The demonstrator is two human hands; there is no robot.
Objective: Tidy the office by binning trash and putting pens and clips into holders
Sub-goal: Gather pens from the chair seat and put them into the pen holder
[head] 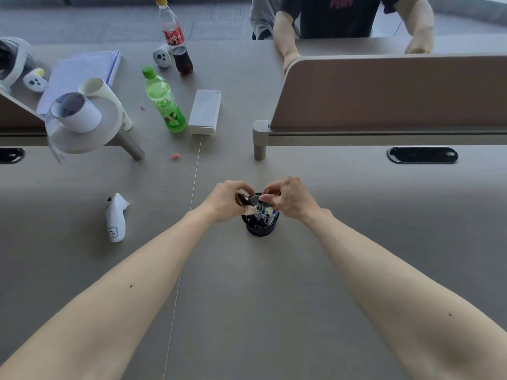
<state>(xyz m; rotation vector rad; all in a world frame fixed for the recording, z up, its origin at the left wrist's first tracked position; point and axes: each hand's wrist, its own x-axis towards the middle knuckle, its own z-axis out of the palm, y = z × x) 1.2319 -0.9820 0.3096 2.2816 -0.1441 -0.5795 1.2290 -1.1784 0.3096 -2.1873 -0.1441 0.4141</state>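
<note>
Desk, head view.

- Black mesh holder [260,229] is stood upright on the desk [247,311], midway between the two forearms. It is taken as the reference.
- Left hand [227,200], above the holder's left rim: fingers are curled and a small dark clip [242,199] is pinched at the tips.
- Right hand [288,198], above the right rim: fingers are bunched and the tops of the pens [270,218] appear to be pinched.
- Step judged in hand: the clip is being dropped into the holder. The pens are best held aside so that a gap is opened. The clip should be lowered past the rim before it is let go, so the holder is not tipped.
- White controller [116,218] is seen well left of the holder, and a pink scrap [175,156] beyond and left of it, not yet binned.
- Green bottle [164,102] and white box [205,112] are seen farther beyond, near each other.

Not resolved:
- The holder's far rim is covered by both hands.
- The clip's type is blurred.
- It cannot be told whether a second clip is held in the right fingers.
- No bin is seen.
</note>
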